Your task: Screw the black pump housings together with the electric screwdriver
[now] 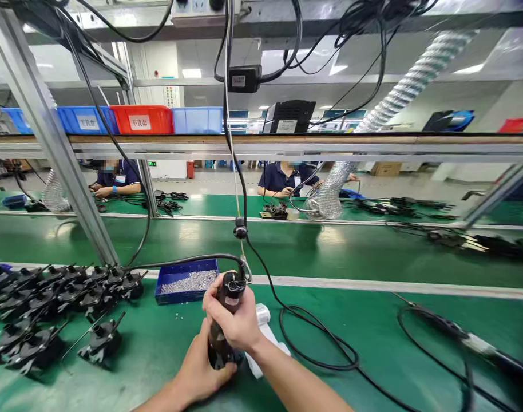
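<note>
My right hand point(238, 317) is wrapped round a black electric screwdriver point(232, 294), held upright with its cable and hanging cord at the top. Below it, my left hand point(201, 363) is closed round a dark, black part point(221, 360) at the screwdriver's lower end; the fingers hide most of its shape and the screwdriver's tip. Just behind my hands stands a blue tray point(179, 296) of small metal nuts or similar pieces. A few loose pieces point(179, 316) lie in front of it. A white object with a clear roll point(262, 315) lies beside my right wrist.
Rows of black plastic assemblies point(42, 303) cover the left of the green bench point(330, 349). A soldering iron-like tool point(454, 332) with its cable lies at right. A black cable point(313, 326) loops over the bench. Two people work at the bench opposite, beyond the metal frame point(51, 126).
</note>
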The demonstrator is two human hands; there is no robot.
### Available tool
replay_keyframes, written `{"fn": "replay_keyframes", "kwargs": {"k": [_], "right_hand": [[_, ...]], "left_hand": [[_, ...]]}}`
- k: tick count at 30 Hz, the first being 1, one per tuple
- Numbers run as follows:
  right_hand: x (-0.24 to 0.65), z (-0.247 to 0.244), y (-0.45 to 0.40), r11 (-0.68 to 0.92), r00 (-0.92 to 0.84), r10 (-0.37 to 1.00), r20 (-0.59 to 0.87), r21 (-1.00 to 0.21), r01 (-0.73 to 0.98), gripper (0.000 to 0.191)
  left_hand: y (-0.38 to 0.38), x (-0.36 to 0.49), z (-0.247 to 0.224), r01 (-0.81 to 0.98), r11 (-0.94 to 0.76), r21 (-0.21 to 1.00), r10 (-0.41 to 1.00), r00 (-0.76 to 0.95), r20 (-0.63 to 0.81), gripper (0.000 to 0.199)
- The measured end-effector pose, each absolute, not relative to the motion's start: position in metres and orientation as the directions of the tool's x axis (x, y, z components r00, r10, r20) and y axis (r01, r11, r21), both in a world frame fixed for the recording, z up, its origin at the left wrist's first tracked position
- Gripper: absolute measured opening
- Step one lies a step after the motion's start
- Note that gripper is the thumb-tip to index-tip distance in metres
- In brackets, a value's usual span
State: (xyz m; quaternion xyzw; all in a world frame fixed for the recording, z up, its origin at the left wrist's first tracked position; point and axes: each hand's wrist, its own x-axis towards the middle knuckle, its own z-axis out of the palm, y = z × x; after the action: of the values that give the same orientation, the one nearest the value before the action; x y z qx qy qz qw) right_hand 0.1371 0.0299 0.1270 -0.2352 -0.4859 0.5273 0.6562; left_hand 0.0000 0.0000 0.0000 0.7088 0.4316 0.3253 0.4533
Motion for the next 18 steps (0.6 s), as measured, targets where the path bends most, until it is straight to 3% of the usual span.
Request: {"fn": "replay_keyframes", "kwargs": {"k": [5,10,18], "right_hand": [[0.135,0.121,0.035,0.334,-0.016,0.923,0.385,-0.818,-0.468,0.031],[0.135,0.122,0.034,0.307,-0.083,0.919,0.385,-0.833,-0.461,0.033],[0.12,0.113,0.028,0.452,0.037,0.889,0.457,-0.861,-0.233,0.023]], "left_hand": [[0.001,0.005,0.005,0.303,-0.229,0.925,0.909,0.407,0.091,0.065],[0.001,0.004,0.003,0.335,-0.234,0.913,0.913,0.397,0.088,0.054],[0.001,0.003,-0.009,0.418,-0.249,0.874,0.907,0.416,0.06,0.047]]}}
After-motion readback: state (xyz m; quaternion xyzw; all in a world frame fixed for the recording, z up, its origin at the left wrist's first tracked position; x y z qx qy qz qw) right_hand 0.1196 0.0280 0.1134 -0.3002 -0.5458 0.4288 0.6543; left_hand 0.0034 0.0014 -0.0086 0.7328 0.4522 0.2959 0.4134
